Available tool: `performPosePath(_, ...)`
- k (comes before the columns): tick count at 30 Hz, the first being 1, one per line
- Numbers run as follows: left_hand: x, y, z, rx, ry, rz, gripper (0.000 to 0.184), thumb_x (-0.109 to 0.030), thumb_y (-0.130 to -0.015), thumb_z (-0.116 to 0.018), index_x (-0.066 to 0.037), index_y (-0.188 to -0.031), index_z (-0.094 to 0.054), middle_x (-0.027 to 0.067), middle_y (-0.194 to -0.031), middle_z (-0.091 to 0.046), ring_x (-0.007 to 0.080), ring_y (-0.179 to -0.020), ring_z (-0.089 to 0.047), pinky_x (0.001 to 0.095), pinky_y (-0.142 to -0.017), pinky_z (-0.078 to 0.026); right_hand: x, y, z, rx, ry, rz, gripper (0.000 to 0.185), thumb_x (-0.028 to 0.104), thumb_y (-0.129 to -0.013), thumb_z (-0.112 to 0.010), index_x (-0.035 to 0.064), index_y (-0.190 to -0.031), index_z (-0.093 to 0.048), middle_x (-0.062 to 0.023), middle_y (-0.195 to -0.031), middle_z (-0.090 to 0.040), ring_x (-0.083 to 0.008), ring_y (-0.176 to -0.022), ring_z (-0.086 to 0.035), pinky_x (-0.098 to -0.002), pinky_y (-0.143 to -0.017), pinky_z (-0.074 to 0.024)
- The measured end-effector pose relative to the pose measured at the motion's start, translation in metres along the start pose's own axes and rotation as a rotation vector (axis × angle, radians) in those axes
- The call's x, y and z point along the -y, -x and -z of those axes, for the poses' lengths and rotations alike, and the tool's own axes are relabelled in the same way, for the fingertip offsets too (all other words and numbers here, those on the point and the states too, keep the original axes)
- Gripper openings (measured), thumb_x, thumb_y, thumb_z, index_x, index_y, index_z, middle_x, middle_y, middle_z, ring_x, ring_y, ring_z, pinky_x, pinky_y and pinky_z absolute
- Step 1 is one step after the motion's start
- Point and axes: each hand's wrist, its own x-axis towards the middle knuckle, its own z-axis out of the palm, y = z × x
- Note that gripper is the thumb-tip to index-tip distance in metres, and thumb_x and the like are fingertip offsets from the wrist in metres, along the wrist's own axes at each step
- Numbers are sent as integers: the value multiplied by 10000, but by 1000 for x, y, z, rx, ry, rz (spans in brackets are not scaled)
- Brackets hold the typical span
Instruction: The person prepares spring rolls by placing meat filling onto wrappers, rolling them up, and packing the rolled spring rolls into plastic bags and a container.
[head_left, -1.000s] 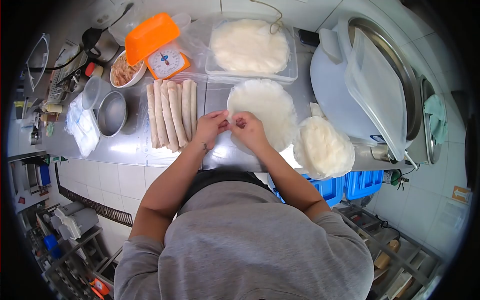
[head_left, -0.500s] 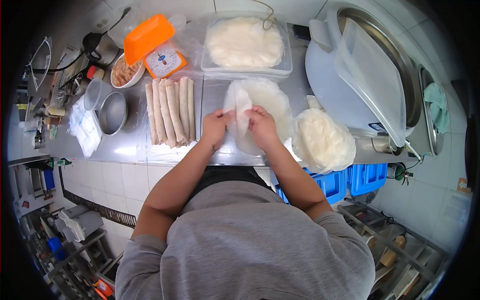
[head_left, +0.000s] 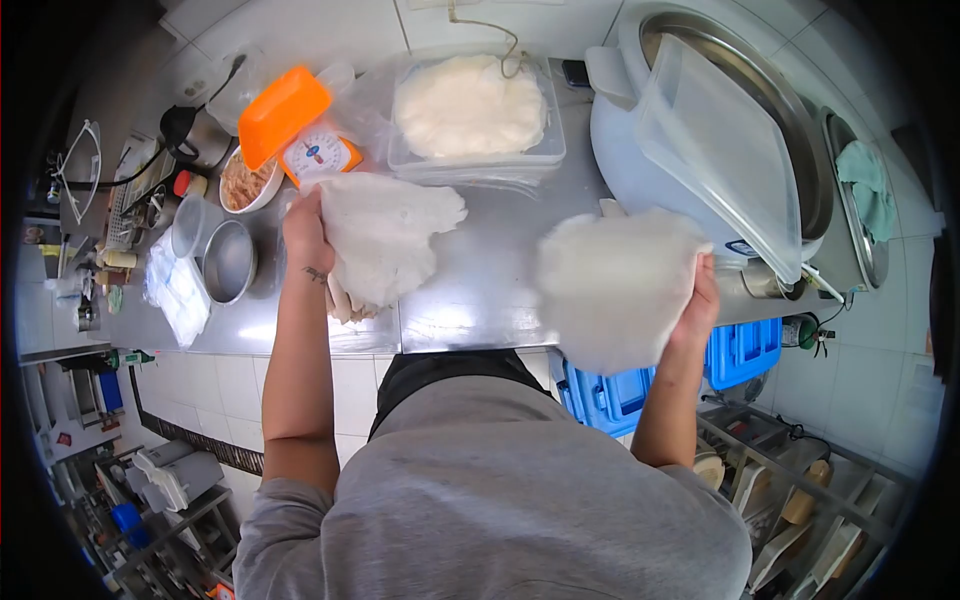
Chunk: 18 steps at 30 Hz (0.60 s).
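My left hand (head_left: 306, 232) is closed on the edge of a thin white round sheet (head_left: 388, 232), which hangs over the row of pale rolls (head_left: 352, 306) and hides most of them. Over on the right, my right hand (head_left: 697, 308) pinches the edge of a second thin white sheet (head_left: 615, 285). This one hangs above the spot of the pale round stack, which it covers. A clear tub (head_left: 560, 150) at the back holds a heap of white sheets (head_left: 470, 105).
An orange scale (head_left: 315, 155), a bowl of pinkish filling (head_left: 248, 185) and a metal bowl (head_left: 229, 262) stand at left. At right are a large white tub (head_left: 630, 150) with a clear lid (head_left: 725, 140) and blue crates (head_left: 743, 352) below the table edge.
The layered sheets between my hands have come apart into two. My left hand has moved left over the rolls with one, and my right hand has moved right with the other.
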Motion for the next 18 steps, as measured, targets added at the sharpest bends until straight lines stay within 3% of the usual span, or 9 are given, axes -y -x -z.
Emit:
performPosePath(3, -8, -1, -35, 333, -106, -63, 227, -153, -962, -517, -9, -1138, -528, 80, -1068, -617, 157, -935, -612, 301, -783, -515, 8, 6, -3, 90, 224, -23, 234, 95, -901, -591, 57, -1128, -553, -49, -1021, -640, -144, -915, -619, -297, -832, -508)
performPosePath(6, -28, -7, -96, 424, -9, -179, 235, -132, -947, -552, -1, -1141, -523, 61, -1054, -619, 140, -934, -603, 268, -796, -494, -21, 7, -16, 236, 336, -118, 245, 75, -893, -607, 58, -1131, -553, -28, -995, -637, -107, -874, -606, -263, -801, -498)
performPosePath(7, -39, -18, -111, 429, 3, -197, 278, -141, -942, -565, 2, -1175, -513, 69, -1073, -614, 151, -960, -595, 278, -820, -487, -35, 12, -31, 263, 343, -136, 257, 63, -887, -614, 61, -1136, -550, -16, -992, -634, -96, -866, -599, -255, -792, -492)
performPosePath(9, -57, -30, -133, 431, 25, -229, 368, -160, -930, -590, 8, -1243, -493, 84, -1112, -604, 174, -1014, -579, 298, -867, -475, -49, 25, -69, 329, 73, -165, 254, 48, -884, -619, 71, -1127, -545, -18, -1013, -630, -104, -898, -601, -258, -827, -483)
performPosePath(12, -68, -18, -145, 119, -337, -480, 510, -200, -910, -624, -8, -1347, -445, 126, -1188, -571, 215, -1092, -541, 356, -918, -455, -56, 34, -97, 250, -33, -85, 180, 51, -911, -593, 70, -1081, -537, -38, -1061, -626, -120, -957, -600, -284, -898, -465)
performPosePath(13, -64, -17, -142, 138, -367, -551, 529, -203, -898, -637, -17, -1356, -447, 134, -1208, -561, 221, -1113, -530, 368, -930, -448, -60, 35, -100, 231, -69, -61, 168, 55, -917, -588, 68, -1076, -535, -42, -1066, -625, -123, -966, -600, -291, -912, -462)
performPosePath(15, -49, -8, -123, 177, -426, -691, 570, -208, -875, -663, -37, -1375, -451, 149, -1248, -540, 233, -1156, -508, 393, -952, -434, -81, 35, -80, 156, 86, -131, 167, 44, -917, -573, 58, -1077, -525, -47, -1056, -625, -137, -932, -609, -305, -895, -484)
performPosePath(18, -1, 2, -72, 290, -861, -691, 444, -169, -829, -682, -74, -1249, -574, 134, -1211, -561, 285, -1149, -526, 400, -926, -447, -129, 37, -13, 50, 471, -358, 238, 17, -893, -563, 31, -1128, -529, -66, -1045, -625, -152, -882, -622, -307, -816, -509)
